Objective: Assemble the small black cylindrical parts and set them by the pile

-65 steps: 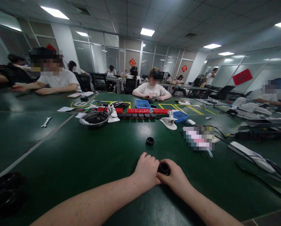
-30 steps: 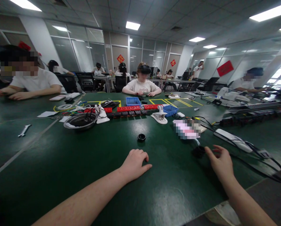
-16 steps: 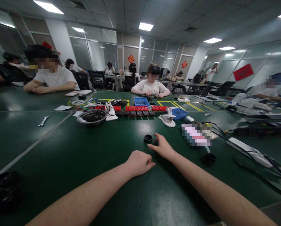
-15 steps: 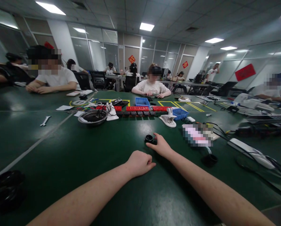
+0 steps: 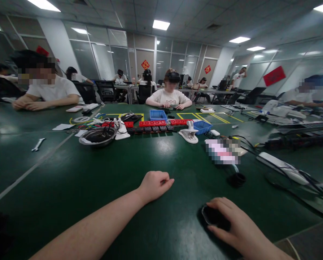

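While left hand (image 5: pixel 155 185) lay curled closed on green table (image 5: pixel 109 169), nothing visible in it, right hand (image 5: pixel 235 221) gripped black ring-shaped part (image 5: pixel 216 216) between thumb and fingers, nearer body. Step looked like one-handed handling of this part; next move seemed to call for secure rim hold. Right fingers arched, pointing leftward. Beyond right hand: second black part (image 5: pixel 235 180), then white clip (image 5: pixel 188 134).
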{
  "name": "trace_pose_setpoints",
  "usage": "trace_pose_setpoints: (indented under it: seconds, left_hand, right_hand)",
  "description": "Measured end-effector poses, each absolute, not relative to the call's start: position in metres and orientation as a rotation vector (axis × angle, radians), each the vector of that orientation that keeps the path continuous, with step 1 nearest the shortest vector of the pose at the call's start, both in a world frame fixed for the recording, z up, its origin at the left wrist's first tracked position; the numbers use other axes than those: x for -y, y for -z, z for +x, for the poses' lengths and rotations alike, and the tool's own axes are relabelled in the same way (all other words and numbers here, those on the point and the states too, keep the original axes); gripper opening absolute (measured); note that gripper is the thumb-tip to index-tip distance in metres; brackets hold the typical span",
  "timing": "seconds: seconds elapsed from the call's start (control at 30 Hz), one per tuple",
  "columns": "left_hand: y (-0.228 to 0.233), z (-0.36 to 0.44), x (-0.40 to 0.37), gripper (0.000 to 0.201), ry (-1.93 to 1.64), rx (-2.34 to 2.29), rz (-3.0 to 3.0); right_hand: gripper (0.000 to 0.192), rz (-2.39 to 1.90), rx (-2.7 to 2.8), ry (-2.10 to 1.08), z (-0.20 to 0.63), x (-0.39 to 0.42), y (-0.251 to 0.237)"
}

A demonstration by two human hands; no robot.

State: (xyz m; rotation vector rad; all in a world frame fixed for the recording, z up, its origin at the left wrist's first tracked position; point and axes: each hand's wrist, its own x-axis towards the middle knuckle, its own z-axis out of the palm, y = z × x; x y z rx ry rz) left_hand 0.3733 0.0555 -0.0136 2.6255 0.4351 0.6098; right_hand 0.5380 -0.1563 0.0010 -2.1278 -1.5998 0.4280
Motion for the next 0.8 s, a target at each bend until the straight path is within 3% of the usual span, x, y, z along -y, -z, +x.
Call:
trace_pose_setpoints:
  seconds: [0.13,0.3,0.43,0.5,0.7,0.8]
  left_hand:
    - [0.013,0.376,-0.054,0.033,-0.555,-0.440,2.628]
    - [0.012,0.376,-0.050,0.033,-0.529,-0.506,2.651]
    - [0.012,0.377,-0.049,0.033,-0.522,-0.506,2.663]
    - [0.012,0.377,-0.049,0.033,-0.524,-0.504,2.665]
    - [0.012,0.376,-0.050,0.032,-0.497,-0.486,2.641]
    - [0.012,0.377,-0.052,0.032,-0.484,-0.462,2.619]
  right_hand:
    - [0.036,-2.345,1.396,-0.376,0.577,0.189,0.007]
    - [0.063,-2.328,1.283,0.000,0.609,0.193,-0.003]
    - [0.044,-2.091,1.054,0.413,0.624,0.174,-0.015]
    - [0.043,-1.914,0.747,0.557,0.635,0.162,-0.011]
    - [0.056,-1.615,0.489,0.445,0.654,0.150,0.014]
    - [0.041,-1.849,0.552,0.491,0.649,0.153,0.016]
